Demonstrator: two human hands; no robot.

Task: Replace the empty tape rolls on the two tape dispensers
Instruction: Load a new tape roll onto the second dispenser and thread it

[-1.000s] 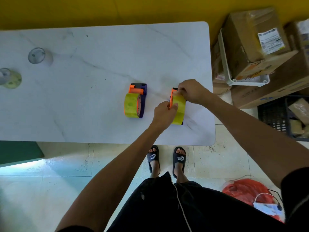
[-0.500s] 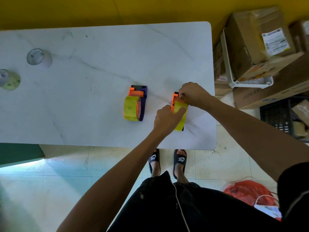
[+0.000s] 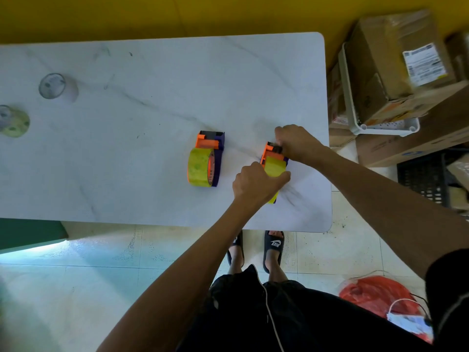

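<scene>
Two orange and purple tape dispensers stand on the white marble table (image 3: 152, 97). The left dispenser (image 3: 206, 158) carries a yellow-green tape roll and nobody touches it. My left hand (image 3: 256, 184) grips the yellow-green roll (image 3: 274, 168) mounted on the right dispenser (image 3: 272, 153). My right hand (image 3: 295, 143) pinches the front end of that dispenser, by its orange cutter. Two spent rolls lie at the far left: a clear one (image 3: 54, 86) and a greenish one (image 3: 14, 120).
Cardboard boxes (image 3: 396, 67) and a white plastic basket (image 3: 380, 128) are stacked right of the table. A black crate (image 3: 426, 174) sits below them. A red bag (image 3: 378, 295) lies on the tiled floor. The table's front edge runs just before my feet.
My right hand has shifted slightly forward to the dispenser's front end. My left hand stays on the roll. The camera view has drifted a little.
</scene>
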